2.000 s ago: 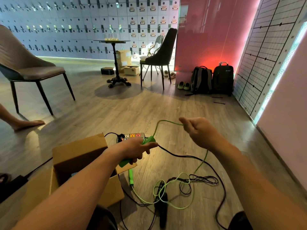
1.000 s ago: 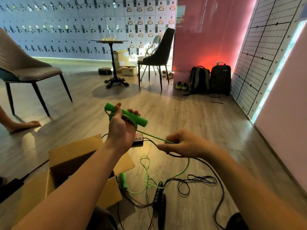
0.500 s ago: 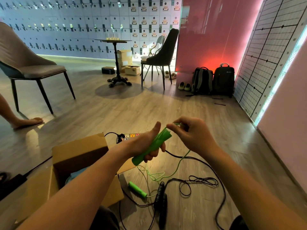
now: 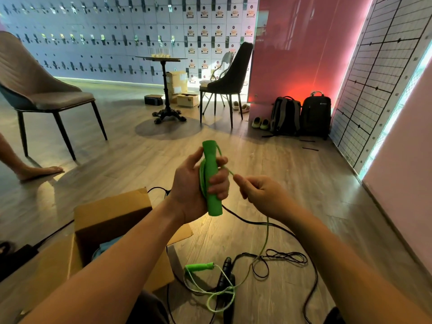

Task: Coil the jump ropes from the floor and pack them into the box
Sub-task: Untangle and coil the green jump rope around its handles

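Above the box (image 4: 112,211), left hand (image 4: 194,190) gripping upright green handle (image 4: 211,181), right hand (image 4: 261,195) pinching its cord (image 4: 265,242) alongside.

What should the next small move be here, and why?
Probably carry the right hand round the green handle for another wrap. The left hand grips the handle upright with a few turns already on it, the right pinches the green cord, and loose cord runs down to the second handle on the floor.
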Demonstrator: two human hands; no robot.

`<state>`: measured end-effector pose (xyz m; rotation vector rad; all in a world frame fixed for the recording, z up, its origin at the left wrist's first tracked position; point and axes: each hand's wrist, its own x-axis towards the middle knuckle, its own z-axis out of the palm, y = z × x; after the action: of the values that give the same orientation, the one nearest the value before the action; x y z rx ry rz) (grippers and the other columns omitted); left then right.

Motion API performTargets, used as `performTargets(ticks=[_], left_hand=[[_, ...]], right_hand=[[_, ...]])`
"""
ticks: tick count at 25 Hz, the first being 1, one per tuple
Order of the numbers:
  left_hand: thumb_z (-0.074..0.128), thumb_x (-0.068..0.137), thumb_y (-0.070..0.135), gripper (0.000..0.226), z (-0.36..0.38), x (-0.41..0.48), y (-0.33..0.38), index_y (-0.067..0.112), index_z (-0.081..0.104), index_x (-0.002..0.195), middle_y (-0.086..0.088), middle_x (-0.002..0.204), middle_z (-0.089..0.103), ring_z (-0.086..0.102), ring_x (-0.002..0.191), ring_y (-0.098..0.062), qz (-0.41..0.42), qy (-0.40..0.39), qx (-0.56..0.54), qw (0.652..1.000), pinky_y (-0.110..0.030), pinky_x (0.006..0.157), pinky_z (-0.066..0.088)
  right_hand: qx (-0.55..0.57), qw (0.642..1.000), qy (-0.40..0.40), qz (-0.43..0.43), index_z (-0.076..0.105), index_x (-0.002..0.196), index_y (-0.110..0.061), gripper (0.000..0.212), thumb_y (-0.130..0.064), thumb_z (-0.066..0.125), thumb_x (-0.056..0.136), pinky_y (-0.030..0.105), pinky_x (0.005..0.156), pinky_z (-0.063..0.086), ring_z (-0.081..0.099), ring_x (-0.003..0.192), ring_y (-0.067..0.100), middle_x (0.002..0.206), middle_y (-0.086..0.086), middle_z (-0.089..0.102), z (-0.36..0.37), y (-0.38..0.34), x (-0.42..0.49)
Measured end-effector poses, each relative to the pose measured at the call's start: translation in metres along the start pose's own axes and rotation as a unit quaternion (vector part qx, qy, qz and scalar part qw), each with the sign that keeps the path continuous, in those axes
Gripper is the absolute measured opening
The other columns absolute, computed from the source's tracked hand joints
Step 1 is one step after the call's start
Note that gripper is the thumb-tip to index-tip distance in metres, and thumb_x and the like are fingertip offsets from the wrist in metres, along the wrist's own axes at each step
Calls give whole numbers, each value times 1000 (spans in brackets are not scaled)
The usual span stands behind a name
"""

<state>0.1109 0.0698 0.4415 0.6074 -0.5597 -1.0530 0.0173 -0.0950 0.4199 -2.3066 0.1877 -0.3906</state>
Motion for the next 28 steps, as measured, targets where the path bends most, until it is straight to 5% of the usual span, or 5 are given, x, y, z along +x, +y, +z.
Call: performTargets(ticks=[7,13,16,23,28], left_hand=[[36,106,34,21,-14,13,5,15,44,111,-4,78,50,52,69,-17,235,210,-84,945,-38,85,48],[39,105,33,18,-21,17,2,20,49,100,-1,77,50,52,72,-15,250,335,238,877,-36,82,47],[38,105,35,24,-32,15,-4,14,50,104,-3,80,50,51,73,-17,134,303,461,823,-40,81,47],[16,97,65,67,-2,7,-18,11,56,96,-7,72,54,54,57,-16,-177,116,558,803,-30,56,50],[21,95,69,65,10,-5,-9,14,51,78,-2,56,38,36,42,-13,-202,-2,305,931,-25,47,39]], right_hand=[[-31,985,-155,70,60,61,-21,58,-71,49,87,34,59,42,44,54,15,57,-3,51,1,2,-4],[-25,995,-90,24,65,59,-20,45,-57,65,84,29,54,36,38,44,5,46,-9,44,-30,5,-6],[1,999,-13,-45,75,84,-23,29,-48,63,88,30,54,43,49,51,7,58,-6,59,-32,7,-8],[-54,978,157,-125,73,89,-22,46,-64,56,82,31,50,46,52,49,14,57,-4,58,-24,11,-6],[-37,978,170,-113,53,59,-15,59,-70,51,82,29,46,35,37,45,8,50,-6,43,-20,8,-1]])
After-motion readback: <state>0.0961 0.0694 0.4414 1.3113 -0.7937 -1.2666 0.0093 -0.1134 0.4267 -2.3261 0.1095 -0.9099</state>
